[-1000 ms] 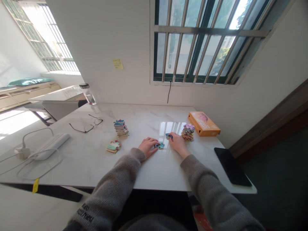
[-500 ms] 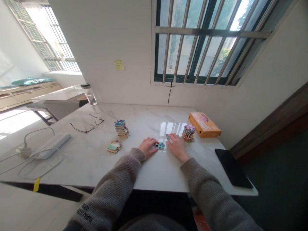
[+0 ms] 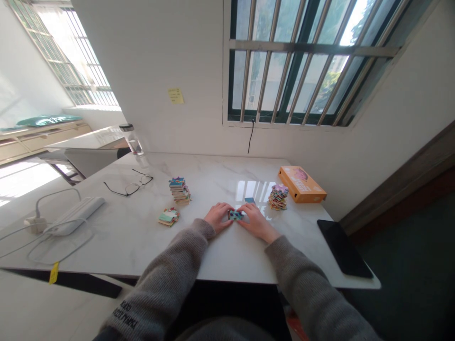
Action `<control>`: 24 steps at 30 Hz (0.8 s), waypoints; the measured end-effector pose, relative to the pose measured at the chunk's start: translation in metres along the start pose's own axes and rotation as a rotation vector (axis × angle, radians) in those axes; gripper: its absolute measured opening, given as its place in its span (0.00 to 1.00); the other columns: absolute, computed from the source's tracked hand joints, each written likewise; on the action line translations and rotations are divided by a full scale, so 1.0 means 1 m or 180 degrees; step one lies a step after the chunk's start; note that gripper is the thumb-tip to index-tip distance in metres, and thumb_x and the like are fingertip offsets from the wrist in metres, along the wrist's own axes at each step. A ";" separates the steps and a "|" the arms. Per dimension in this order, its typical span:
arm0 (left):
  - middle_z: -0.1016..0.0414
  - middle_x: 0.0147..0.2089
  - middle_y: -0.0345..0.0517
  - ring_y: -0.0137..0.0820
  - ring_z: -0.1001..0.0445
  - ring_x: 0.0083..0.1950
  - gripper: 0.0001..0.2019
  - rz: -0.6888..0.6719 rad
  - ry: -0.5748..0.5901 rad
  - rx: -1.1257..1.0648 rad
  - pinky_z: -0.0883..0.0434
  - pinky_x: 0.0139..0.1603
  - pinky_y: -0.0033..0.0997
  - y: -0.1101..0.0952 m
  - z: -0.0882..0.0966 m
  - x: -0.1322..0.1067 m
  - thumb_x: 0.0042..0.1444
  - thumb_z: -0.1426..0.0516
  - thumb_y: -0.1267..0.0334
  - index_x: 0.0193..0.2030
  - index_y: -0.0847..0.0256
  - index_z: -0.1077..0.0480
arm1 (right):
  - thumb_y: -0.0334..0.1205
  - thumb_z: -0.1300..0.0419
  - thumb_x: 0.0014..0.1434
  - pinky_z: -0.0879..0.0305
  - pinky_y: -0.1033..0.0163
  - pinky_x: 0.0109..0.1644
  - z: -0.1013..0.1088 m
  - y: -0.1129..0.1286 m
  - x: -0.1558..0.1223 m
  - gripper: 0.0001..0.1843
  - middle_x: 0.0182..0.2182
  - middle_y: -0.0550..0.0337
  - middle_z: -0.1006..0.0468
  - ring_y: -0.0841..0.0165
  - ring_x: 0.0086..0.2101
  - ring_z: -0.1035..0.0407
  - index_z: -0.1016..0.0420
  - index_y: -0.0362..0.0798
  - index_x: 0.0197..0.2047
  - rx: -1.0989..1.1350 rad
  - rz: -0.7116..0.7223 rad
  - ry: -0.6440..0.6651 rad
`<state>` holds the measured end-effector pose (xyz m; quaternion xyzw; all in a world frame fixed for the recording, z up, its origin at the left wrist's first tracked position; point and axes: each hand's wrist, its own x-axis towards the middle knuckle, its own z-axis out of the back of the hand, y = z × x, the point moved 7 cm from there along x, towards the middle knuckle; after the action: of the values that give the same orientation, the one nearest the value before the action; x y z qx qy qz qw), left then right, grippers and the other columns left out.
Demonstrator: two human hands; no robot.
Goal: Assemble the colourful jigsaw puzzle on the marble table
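White marbled stone, or something like it, tops the 1 table [image 3: 227,260], onto which 2 sleeved arms reach. Fitting puzzle pieces edge to edge looks like the step in hand: left hand [image 3: 218,218] and right hand [image 3: 259,221] meet at 1 small puzzle patch [image 3: 235,215], low over or on the tabletop in front of the person. Each hand's thumb and fingers are parted only by the patch's depth, pinching its left and right ends; how firmly they press, I cannot tell. A move from here calls for level, even pressure from both sides, with the edges lined up.

Counted by size: 1 black tablet [image 3: 344,247] at the right edge; 1 orange box [image 3: 302,183] near the far right corner; 2 tall stacks of pieces, the left stack [image 3: 180,191] and the right stack [image 3: 277,196], the latter just beside the box; 1 low pile [image 3: 168,216] in front of the left stack; and 1 loose blue piece [image 3: 250,200] just beyond the right hand. How many pieces make up the patch is hidden by fingers.
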<state>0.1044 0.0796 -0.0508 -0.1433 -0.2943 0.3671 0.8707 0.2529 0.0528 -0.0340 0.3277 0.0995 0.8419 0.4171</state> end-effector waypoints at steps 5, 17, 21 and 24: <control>0.25 0.49 0.46 0.39 0.30 0.51 0.16 -0.0236 -0.0262 -0.0161 0.32 0.56 0.42 -0.006 0.009 -0.002 0.52 0.36 0.66 0.48 0.56 0.29 | 0.30 0.35 0.55 0.34 0.51 0.55 0.009 0.011 0.000 0.17 0.44 0.54 0.26 0.59 0.48 0.34 0.27 0.51 0.48 0.0220 0.0224 -0.0257; 0.30 0.45 0.49 0.38 0.29 0.46 0.17 -0.0474 -0.0602 -0.0299 0.28 0.50 0.40 -0.014 0.016 -0.013 0.51 0.33 0.59 0.47 0.58 0.28 | 0.43 0.44 0.63 0.36 0.62 0.36 -0.007 -0.010 0.004 0.12 0.31 0.62 0.27 0.69 0.31 0.33 0.27 0.48 0.46 0.1719 -0.0987 -0.0482; 0.29 0.49 0.51 0.38 0.29 0.50 0.16 -0.0672 -0.0441 -0.0400 0.28 0.54 0.41 -0.026 0.013 -0.014 0.53 0.36 0.64 0.49 0.57 0.28 | 0.42 0.46 0.64 0.39 0.64 0.34 -0.006 -0.009 0.004 0.14 0.27 0.66 0.33 0.69 0.28 0.36 0.30 0.48 0.51 0.1747 -0.0904 -0.0476; 0.27 0.55 0.51 0.39 0.30 0.54 0.18 -0.0865 -0.0457 -0.0341 0.30 0.58 0.43 -0.035 0.016 -0.014 0.51 0.38 0.69 0.50 0.56 0.28 | 0.41 0.47 0.64 0.41 0.64 0.32 -0.010 -0.003 0.004 0.15 0.27 0.67 0.34 0.70 0.28 0.38 0.32 0.48 0.53 0.1726 -0.0715 -0.0269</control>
<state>0.1060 0.0452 -0.0274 -0.1218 -0.3917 0.2391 0.8801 0.2473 0.0590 -0.0411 0.4489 0.3389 0.7187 0.4087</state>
